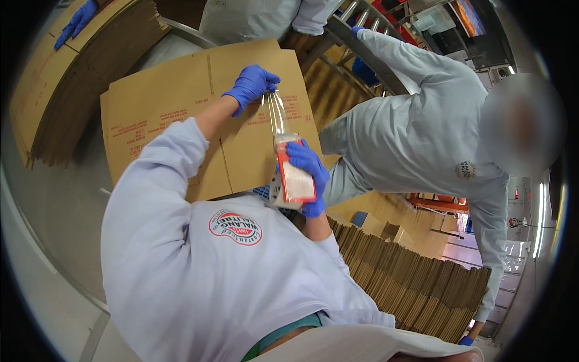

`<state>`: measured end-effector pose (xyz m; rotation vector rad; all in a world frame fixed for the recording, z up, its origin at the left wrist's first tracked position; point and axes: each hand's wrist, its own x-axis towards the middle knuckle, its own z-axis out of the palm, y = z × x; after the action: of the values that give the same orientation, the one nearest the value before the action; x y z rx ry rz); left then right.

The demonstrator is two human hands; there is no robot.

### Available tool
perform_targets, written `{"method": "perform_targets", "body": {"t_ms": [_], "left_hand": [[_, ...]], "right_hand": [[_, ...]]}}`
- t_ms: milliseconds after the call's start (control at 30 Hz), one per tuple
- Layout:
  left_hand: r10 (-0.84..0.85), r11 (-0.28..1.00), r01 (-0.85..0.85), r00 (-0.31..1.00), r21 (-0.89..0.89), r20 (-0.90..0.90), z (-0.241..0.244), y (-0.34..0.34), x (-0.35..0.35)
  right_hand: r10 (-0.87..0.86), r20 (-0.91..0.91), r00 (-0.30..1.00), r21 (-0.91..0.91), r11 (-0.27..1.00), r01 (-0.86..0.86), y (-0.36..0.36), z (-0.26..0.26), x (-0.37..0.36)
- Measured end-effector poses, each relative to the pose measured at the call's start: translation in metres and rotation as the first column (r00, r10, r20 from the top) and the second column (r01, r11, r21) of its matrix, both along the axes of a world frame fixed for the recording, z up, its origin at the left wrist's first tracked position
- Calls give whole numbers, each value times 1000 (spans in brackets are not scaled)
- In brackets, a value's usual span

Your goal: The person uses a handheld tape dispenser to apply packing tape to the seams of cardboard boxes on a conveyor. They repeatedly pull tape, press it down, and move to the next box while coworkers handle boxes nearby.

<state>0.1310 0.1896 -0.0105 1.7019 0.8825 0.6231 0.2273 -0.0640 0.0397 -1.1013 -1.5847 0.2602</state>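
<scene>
Two blue-gloved hands are before me. My left hand (254, 87) pinches the end of a strip of clear film, like packing tape (277, 113), above a flattened cardboard box (181, 104). From there the strip runs to a red-and-white block (296, 176), seemingly a hand-held tape dispenser, which my right hand (312, 174) grips near the box's lower right edge. Red printing shows on the cardboard. The fingers of my right hand wrap the block's side, and part of it is hidden by them.
Flattened boxes stand stacked on the metal table (68, 212) at upper left, a co-worker's gloved hand (77, 25) on them. Another row of flat cardboard (407, 276) is at lower right. A co-worker in grey (407, 135) stands close on the right, beside a metal roller conveyor (371, 50).
</scene>
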Motion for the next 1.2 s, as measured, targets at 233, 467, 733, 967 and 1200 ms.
{"method": "perform_targets", "body": {"t_ms": [233,467,733,967,1200], "left_hand": [[500,750,-154,769,644,-398,27,-25,-5],[250,763,89,873,640,-419,-1,-55,33],[317,761,99,805,641,-501,-14,-61,39],[247,803,52,877,593,-412,-12,-57,34],[-67,817,474,646,330,-761,41,-158,-46]], "right_hand": [[-142,-531,835,-528,827,-195,13,2,9],[-255,-541,801,-494,867,-58,57,-66,52],[-134,-128,983,-529,848,47,91,-72,95],[-278,494,824,53,955,290,-4,-28,82],[-682,538,496,304,705,640,-76,-33,94]]}}
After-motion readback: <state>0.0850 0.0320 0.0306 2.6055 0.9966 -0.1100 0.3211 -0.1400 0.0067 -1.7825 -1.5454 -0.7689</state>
